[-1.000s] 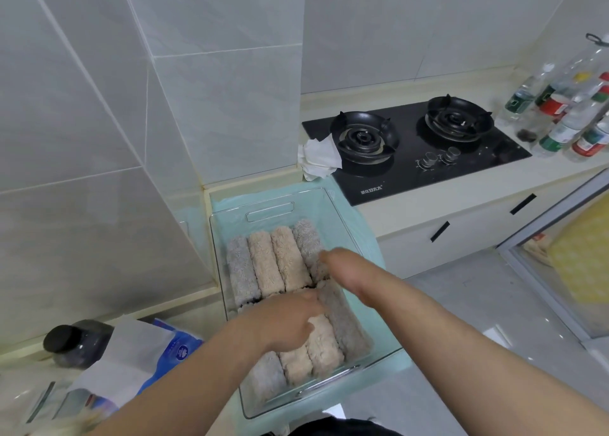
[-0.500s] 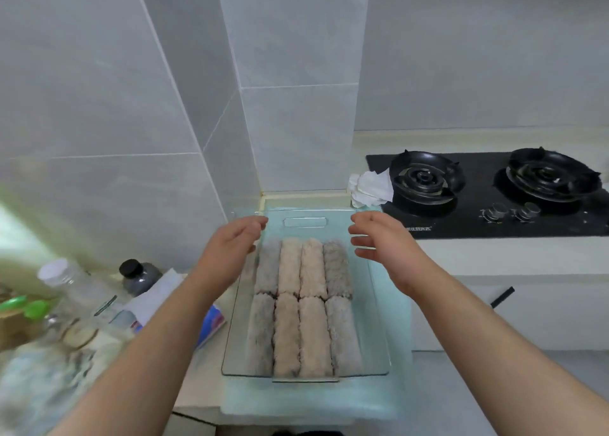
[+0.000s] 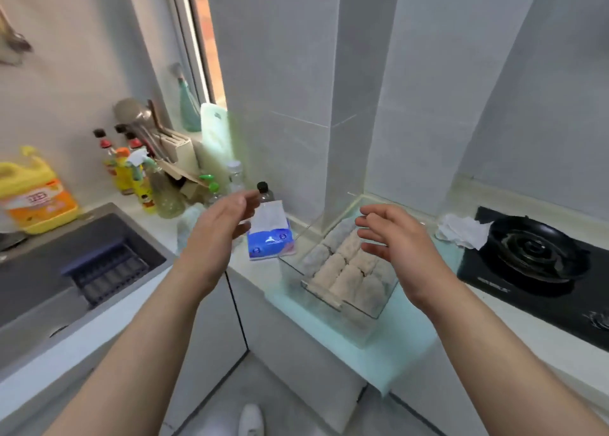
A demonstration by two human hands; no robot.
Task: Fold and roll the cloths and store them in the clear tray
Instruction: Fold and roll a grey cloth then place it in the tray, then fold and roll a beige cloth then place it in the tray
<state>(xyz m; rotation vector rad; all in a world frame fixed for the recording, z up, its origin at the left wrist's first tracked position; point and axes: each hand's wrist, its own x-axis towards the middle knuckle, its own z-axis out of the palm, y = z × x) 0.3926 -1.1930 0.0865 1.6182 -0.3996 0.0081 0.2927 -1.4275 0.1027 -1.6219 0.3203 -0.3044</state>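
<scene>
From the head camera, looking down: my left hand (image 3: 220, 229) hangs in the air over the counter, to the left of the clear tray (image 3: 294, 279), fingers loosely spread and holding nothing. My right hand (image 3: 393, 239) hovers over the tray's far right side, also slack and empty, palm turned inward. Neither hand touches the tray or anything in it.

The rolled cloths (image 3: 342, 267) lie inside the tray in two rows, grey ones at the outer edges and beige ones between, packed side by side with no free slot that I can see. The tray sits on a pale green mat (image 3: 405, 343) in the counter's corner, between a blue tissue pack (image 3: 270, 241) and the black stove (image 3: 534, 257). A crumpled white rag (image 3: 461, 232) lies by the burner; it is no part of the set, as far as I can tell.

I judge the storing all but done, so the step now is a last check. To do it well I would bring my palms down flat and light on the rolls, press any loose end back under its own roll, and square the rows against the walls. I should not nudge the tray toward the mat's overhanging front edge, nor pull a tight roll up, since its neighbours would likely loosen
</scene>
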